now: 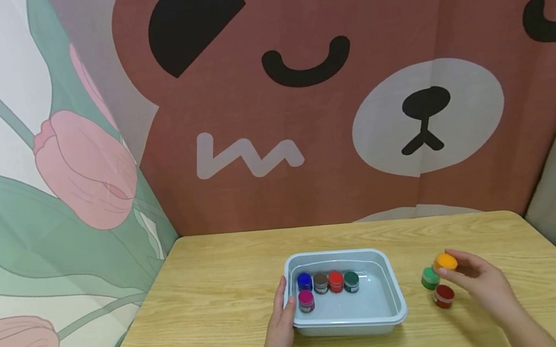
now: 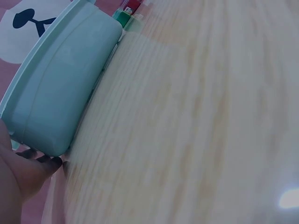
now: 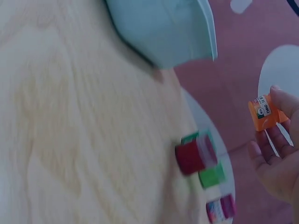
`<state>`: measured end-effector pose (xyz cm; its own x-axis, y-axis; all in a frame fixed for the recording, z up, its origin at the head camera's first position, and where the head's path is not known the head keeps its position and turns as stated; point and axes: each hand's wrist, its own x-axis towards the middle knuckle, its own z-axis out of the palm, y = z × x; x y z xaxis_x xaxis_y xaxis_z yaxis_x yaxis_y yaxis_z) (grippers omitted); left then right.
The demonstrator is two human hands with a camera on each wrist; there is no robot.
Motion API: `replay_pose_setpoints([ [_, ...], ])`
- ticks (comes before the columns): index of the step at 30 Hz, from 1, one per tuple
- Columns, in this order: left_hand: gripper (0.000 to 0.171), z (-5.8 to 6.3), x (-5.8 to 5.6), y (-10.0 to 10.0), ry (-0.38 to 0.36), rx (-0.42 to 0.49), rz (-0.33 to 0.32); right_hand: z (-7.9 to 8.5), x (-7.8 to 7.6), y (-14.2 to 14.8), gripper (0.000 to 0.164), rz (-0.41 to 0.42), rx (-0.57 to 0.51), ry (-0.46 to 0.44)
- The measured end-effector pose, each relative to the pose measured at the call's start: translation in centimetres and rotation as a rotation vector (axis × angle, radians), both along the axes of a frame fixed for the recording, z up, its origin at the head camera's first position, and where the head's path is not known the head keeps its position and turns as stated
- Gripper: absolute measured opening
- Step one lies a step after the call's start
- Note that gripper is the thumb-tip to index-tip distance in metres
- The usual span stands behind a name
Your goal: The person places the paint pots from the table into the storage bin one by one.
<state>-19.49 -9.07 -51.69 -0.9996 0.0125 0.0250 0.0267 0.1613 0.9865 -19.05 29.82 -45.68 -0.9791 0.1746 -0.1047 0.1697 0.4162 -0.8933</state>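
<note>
My right hand (image 1: 482, 284) pinches a small orange paint jar (image 1: 444, 262) between thumb and fingers, raised off the table in the right wrist view. Just below it stand a green paint jar (image 1: 430, 278) and a dark red paint jar (image 1: 444, 296). My left hand (image 1: 281, 324) grips the left end of a pale blue plastic tray (image 1: 354, 325). Inside, at the left, are a blue jar (image 1: 304, 281), a brown jar (image 1: 321, 283), a red jar (image 1: 335, 281) and a dark green jar (image 1: 351, 282) in a row, with a magenta jar (image 1: 306, 300) in front of the blue one.
A light wooden table (image 1: 211, 303) carries everything. A jar with a magenta lid (image 3: 221, 208) stands beyond the green ones in the right wrist view; the head view does not show it. Behind the table hangs a cloth with a bear print (image 1: 315, 132).
</note>
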Motion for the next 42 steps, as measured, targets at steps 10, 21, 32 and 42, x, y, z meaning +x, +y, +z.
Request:
replay_pose_setpoints([
  [10, 0.055, 0.0, 0.0, 0.0, 0.017, 0.006, -0.005, 1.5, -0.7, -4.3, 0.070, 0.098, -0.048, 0.082],
  [21, 0.053, 0.0, 0.1, 0.1, -0.003, 0.002, -0.012, 1.8, -2.2, -8.8, 0.063, 0.218, -0.105, 0.141],
  [32, 0.054, 0.2, 0.1, 0.0, 0.008, 0.002, -0.012, 1.4, -3.7, -13.1, 0.057, 0.260, -0.089, 0.085],
  [42, 0.055, 0.3, 0.2, 0.0, 0.012, 0.007, -0.011, 0.3, -5.0, -16.2, 0.049, 0.329, -0.062, 0.112],
])
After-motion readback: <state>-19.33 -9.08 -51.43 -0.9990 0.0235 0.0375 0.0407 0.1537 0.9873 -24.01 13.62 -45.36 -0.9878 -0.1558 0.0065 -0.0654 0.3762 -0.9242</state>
